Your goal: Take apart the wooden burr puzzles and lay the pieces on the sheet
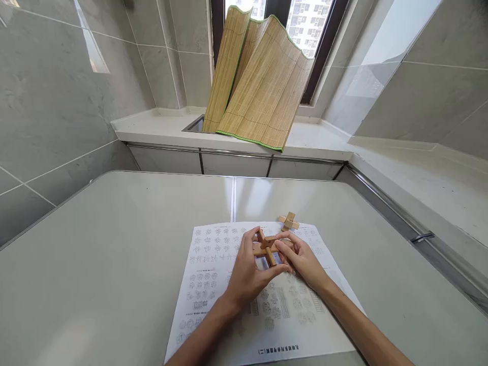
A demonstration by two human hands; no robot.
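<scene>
A wooden interlocking burr puzzle is held between my two hands, just above a printed sheet. My left hand wraps around its left side, fingers at the back and thumb reaching along the near side. My right hand pinches the right side of the puzzle, with some fingers curled out of sight beneath. Beyond the hands, a second wooden burr puzzle, cross-shaped, rests at the far edge of the paper sheet. The sheet carries rows of small line diagrams.
The sheet lies on a pale table with a seam down its far half. Behind stands a white ledge, where a bamboo mat leans against the window. Tiled walls and a metal rail flank the table.
</scene>
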